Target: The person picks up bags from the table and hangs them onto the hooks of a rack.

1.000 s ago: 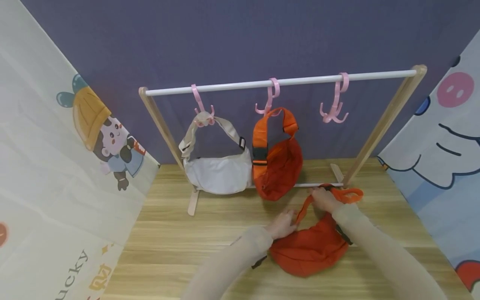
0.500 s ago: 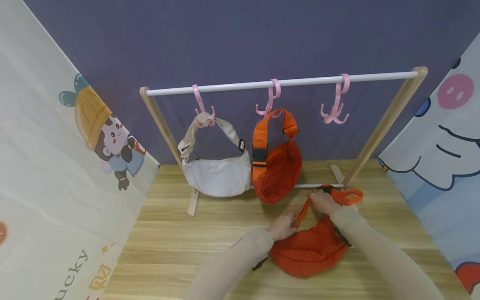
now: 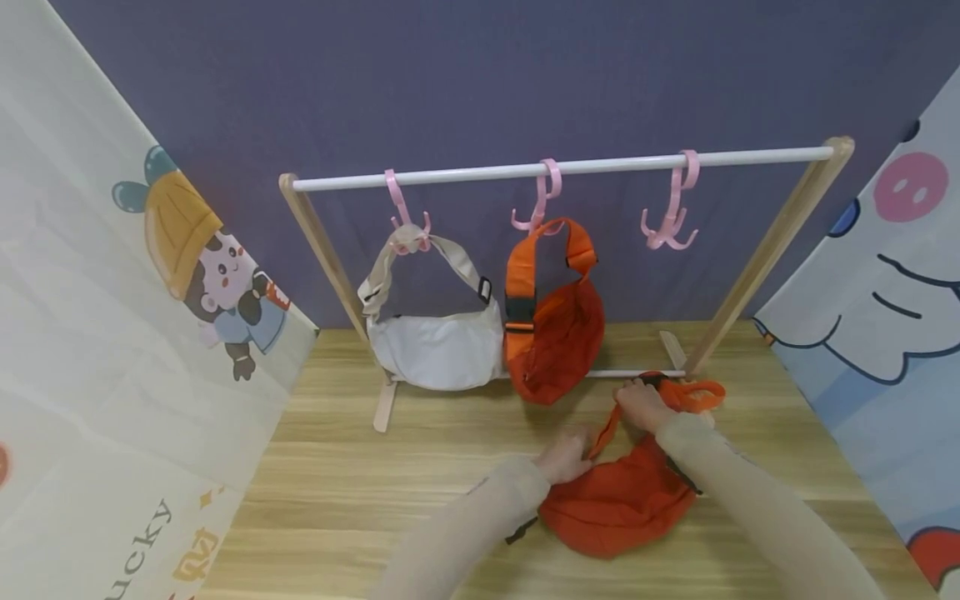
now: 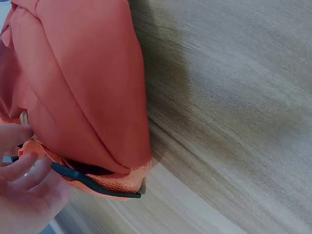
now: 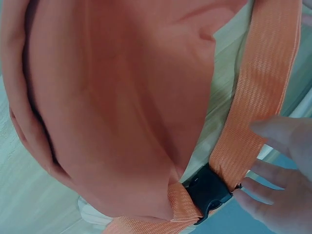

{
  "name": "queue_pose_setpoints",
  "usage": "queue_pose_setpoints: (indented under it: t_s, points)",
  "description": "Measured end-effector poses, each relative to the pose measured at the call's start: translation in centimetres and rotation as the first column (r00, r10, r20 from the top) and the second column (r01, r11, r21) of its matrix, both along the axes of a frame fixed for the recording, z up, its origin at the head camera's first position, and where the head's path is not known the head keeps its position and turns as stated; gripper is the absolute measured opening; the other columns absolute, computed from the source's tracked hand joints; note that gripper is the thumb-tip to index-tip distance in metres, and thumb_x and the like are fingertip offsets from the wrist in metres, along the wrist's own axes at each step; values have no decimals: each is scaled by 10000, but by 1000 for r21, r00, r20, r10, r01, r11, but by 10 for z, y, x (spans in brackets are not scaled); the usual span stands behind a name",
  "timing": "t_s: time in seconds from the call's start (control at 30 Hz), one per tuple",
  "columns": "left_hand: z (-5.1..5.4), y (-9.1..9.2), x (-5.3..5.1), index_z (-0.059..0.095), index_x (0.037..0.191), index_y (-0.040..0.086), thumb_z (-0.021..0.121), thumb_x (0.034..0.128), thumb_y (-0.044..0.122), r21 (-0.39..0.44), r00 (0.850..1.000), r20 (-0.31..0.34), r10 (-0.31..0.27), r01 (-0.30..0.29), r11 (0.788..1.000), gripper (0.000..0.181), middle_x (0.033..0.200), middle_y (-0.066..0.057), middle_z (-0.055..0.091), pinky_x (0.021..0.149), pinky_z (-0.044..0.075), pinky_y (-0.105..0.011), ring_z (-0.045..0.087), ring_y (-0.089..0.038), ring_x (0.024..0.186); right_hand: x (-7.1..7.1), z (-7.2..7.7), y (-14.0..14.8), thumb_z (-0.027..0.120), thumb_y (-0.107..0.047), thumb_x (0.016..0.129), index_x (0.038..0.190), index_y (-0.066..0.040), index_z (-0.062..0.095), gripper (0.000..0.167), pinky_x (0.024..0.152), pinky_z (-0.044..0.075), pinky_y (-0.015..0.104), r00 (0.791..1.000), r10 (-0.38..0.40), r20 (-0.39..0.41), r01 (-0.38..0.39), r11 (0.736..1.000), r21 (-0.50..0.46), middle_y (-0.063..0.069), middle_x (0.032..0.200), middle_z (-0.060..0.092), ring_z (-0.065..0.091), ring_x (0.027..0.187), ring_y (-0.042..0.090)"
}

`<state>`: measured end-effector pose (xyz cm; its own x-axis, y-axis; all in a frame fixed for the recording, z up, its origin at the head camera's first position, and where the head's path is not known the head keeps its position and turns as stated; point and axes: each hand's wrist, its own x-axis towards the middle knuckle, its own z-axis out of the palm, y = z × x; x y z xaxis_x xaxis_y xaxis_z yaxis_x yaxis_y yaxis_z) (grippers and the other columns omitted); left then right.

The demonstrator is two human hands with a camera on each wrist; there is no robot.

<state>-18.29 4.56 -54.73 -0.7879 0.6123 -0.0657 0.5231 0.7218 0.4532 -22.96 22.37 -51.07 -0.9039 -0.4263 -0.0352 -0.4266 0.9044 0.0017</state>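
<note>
An orange-red waist bag (image 3: 618,504) lies on the wooden tabletop, its orange strap (image 5: 261,83) drawn up behind it. At the bag's left end my left hand (image 3: 564,458) pinches the strap; the left wrist view shows its fingers (image 4: 31,178) round the webbing, beside a black slider (image 4: 92,184). My right hand (image 3: 643,404) holds the strap farther back, with the thumb (image 5: 280,129) on its face and a black buckle (image 5: 208,192) close to the fingers. Part of the strap loops out to the right beyond that hand.
Behind the hands stands a rack with a white rail (image 3: 480,173) and wooden legs. From pink hooks hang a white bag (image 3: 438,350) and a second orange bag (image 3: 558,337). The pink hook (image 3: 670,212) on the right carries nothing. Printed cloth walls flank the table.
Both hands keep their hold on the strap and have barely shifted. The bag on the table lies almost as before; the hanging bags have not changed.
</note>
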Motion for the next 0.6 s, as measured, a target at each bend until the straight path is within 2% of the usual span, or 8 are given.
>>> queue_pose_setpoints:
  t_s: [0.2, 0.4, 0.6]
  points:
    - [0, -1, 0, 589, 954, 80, 637, 792, 119, -22, 1000, -7, -12, 12, 1000, 174, 807, 15, 573, 624, 393, -136, 534, -70, 745, -1, -3, 1, 565, 90, 752, 743, -19, 607, 118, 624, 451, 458, 1000, -5, -26, 6, 999, 39, 173, 757, 560, 499, 766, 364]
    - [-2, -4, -1, 625, 997, 69, 637, 782, 120, -48, 1000, -17, -17, 16, 999, 221, 845, 1, 615, 644, 404, -136, 551, -67, 759, -2, -2, 1, 583, 91, 739, 709, -38, 609, 135, 631, 450, 442, 998, -4, -57, 8, 997, 77, 151, 752, 580, 502, 760, 349]
    - [-4, -7, -1, 591, 803, 75, 599, 789, 98, -55, 998, -68, -16, 13, 998, 29, 698, 5, 563, 533, 384, -153, 503, -76, 606, 0, 0, 3, 590, 101, 716, 680, -38, 599, 143, 612, 454, 441, 995, 12, -94, -6, 998, 59, 143, 720, 583, 517, 739, 343]
